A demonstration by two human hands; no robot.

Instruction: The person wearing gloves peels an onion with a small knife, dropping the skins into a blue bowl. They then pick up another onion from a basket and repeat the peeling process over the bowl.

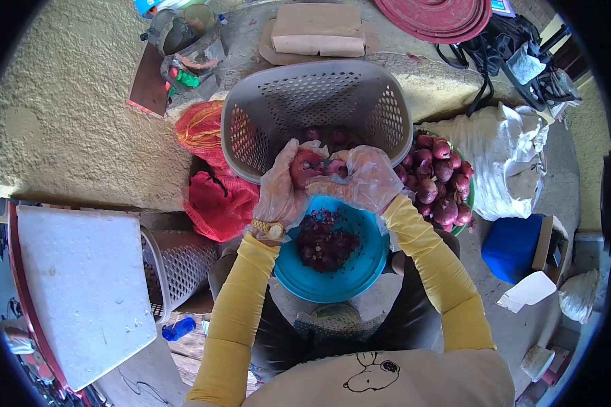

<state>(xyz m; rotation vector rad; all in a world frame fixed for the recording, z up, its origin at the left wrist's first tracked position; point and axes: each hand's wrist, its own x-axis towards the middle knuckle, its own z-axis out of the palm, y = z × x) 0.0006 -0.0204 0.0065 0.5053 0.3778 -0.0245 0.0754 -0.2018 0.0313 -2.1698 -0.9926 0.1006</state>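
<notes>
My left hand (pixel 283 186), in a clear plastic glove, is wrapped round a red onion (pixel 303 169). Close beside it, my right hand (pixel 370 178), gloved too, has its fingers closed at the onion's right side on something I cannot make out. Both hands are above the near rim of a grey perforated basket (pixel 234 115), which has a few onions at its bottom. Below them a teal basin (pixel 288 271) holds dark red onion skins and scraps (pixel 322 244). Right of my right hand, many red onions (pixel 441 180) fill a green-rimmed container.
A red mesh sack (pixel 220 203) lies to the left, near a second perforated basket (pixel 183 271) and a white board (pixel 81 285). White sacks (pixel 502 156) and a blue box (pixel 512 247) stand right. Behind the basket are a brown cardboard box (pixel 318 30) and a red lid (pixel 434 13).
</notes>
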